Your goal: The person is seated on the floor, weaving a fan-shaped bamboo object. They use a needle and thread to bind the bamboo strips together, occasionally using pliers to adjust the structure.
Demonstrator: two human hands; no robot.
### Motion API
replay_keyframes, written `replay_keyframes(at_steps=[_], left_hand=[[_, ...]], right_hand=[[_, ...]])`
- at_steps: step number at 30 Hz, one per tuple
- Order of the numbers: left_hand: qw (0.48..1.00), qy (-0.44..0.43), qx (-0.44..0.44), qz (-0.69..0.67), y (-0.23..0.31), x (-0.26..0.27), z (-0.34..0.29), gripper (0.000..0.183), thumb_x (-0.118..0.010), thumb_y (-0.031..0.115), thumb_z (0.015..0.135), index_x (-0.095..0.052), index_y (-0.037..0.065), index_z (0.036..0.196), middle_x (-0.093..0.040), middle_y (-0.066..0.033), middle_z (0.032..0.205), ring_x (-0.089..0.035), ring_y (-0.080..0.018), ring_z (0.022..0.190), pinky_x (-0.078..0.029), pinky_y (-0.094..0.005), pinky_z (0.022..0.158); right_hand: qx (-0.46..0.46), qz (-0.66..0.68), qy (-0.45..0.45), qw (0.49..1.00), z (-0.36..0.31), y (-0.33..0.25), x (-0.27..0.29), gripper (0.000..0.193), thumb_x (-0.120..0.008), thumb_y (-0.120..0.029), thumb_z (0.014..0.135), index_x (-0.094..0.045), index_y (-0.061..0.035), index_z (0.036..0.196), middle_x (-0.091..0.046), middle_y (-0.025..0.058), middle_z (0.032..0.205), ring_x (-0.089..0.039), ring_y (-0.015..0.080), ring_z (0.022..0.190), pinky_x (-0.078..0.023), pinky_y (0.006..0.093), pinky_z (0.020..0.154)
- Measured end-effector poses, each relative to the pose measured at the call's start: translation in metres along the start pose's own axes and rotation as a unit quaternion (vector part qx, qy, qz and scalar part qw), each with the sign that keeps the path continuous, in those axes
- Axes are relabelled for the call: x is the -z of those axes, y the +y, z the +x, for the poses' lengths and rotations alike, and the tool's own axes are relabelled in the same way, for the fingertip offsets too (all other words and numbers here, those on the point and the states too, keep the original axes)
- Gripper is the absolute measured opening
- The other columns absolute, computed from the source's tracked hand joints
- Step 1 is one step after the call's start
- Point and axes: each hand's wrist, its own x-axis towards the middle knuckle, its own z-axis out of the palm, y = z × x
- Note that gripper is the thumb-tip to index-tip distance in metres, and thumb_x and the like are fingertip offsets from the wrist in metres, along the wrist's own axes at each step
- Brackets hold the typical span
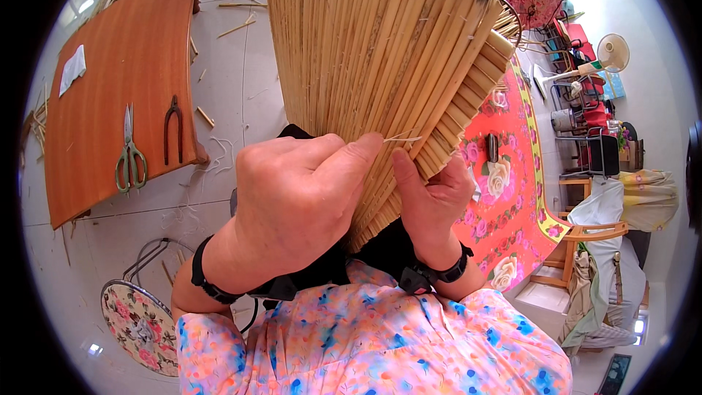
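A fan-shaped mat of thin sticks (365, 51) is held up in front of the body, between the two hands and above the lap, its narrow end pointed down toward the person. A thin pale thread (402, 138) is pinched between the closed fingers (363, 148) of the left hand (292, 186), and its loose end is laid across the face of the sticks. The mat's right edge is gripped by the right hand (433, 208), with the thumb pressed on the near face and the other fingers partly hidden by the sticks. Dark straps (212, 289) are worn on both wrists, and a brightly patterned top (373, 340) is worn on the body.

To the left, green-handled scissors (131, 157), a dark pair of pliers (172, 130) and a white cloth (73, 69) are laid out on a brown wooden table (121, 84). Short sticks (238, 27) and white string (219, 155) are scattered on the tiled floor (227, 88), and a round stool (142, 325) with a flowered seat is placed at lower left.

To the right, a surface is covered by a red flowered cloth (486, 212), on which a small dark object (492, 148) is set. Farther off, a standing fan (613, 53), a wooden chair (596, 232) and another person (537, 0) are seen.
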Motion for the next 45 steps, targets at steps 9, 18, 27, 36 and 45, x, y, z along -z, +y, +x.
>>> replay_keyframes(at_steps=[9, 18, 27, 36, 45], left_hand=[[1.0, -0.006, -0.005, 0.008, 0.001, 0.001, 0.002, 0.025, -0.068, -0.004, 0.072, -0.069, 0.003, 0.095, -0.052, -0.006, 0.057, -0.053, -0.0224, 0.047, -0.039, -0.0324, 0.044], [1.0, -0.022, 0.008, 0.018, 0.006, 0.007, 0.009, 0.02, -0.066, -0.004, 0.073, -0.069, 0.002, 0.092, -0.058, -0.0081, 0.062, -0.057, -0.024, 0.051, -0.043, -0.0319, 0.047], [0.995, -0.068, 0.074, -0.015, 0.004, 0.029, 0.011, 0.013, -0.064, -0.006, 0.081, -0.068, 0.0, 0.091, -0.066, -0.0108, 0.072, -0.061, -0.0172, 0.057, -0.044, -0.025, 0.052], [0.972, -0.122, 0.186, 0.071, 0.018, 0.056, 0.0, 0.016, -0.064, -0.004, 0.083, -0.069, 0.0, 0.098, -0.065, -0.0112, 0.073, -0.058, -0.0144, 0.055, -0.044, -0.0237, 0.052], [0.974, -0.101, 0.178, 0.101, 0.023, 0.05, 0.0, 0.012, -0.065, -0.005, 0.081, -0.067, -0.002, 0.093, -0.063, -0.0094, 0.068, -0.058, -0.0153, 0.055, -0.043, -0.0246, 0.051]], right_hand=[[0.002, -0.031, 0.0, 1.0, -0.001, 0.003, 0.002, 0.033, -0.082, -0.009, 0.074, -0.05, 0.0003, 0.07, -0.051, 0.0025, 0.056, -0.044, 0.0062, 0.052, -0.034, 0.0251, 0.045], [0.004, -0.019, -0.029, 0.999, -0.001, -0.004, -0.002, 0.022, -0.076, -0.003, 0.077, -0.055, 0.0027, 0.077, -0.058, 0.0057, 0.064, -0.051, 0.0074, 0.057, -0.039, 0.0254, 0.048], [0.031, 0.1, -0.079, 0.991, -0.006, -0.011, -0.019, 0.045, -0.072, 0.003, 0.076, -0.061, 0.0038, 0.119, -0.068, 0.0191, 0.104, -0.069, 0.0232, 0.084, -0.053, 0.0276, 0.074], [0.075, 0.141, -0.139, 0.977, 0.001, -0.025, -0.03, 0.054, -0.072, 0.006, 0.069, -0.062, -0.0017, 0.122, -0.064, 0.0184, 0.116, -0.067, 0.028, 0.097, -0.053, 0.0307, 0.082], [0.071, 0.231, -0.127, 0.962, 0.005, -0.01, -0.031, 0.065, -0.068, -0.003, 0.06, -0.062, -0.0096, 0.124, -0.06, 0.0126, 0.113, -0.06, 0.0315, 0.096, -0.052, 0.038, 0.082]])
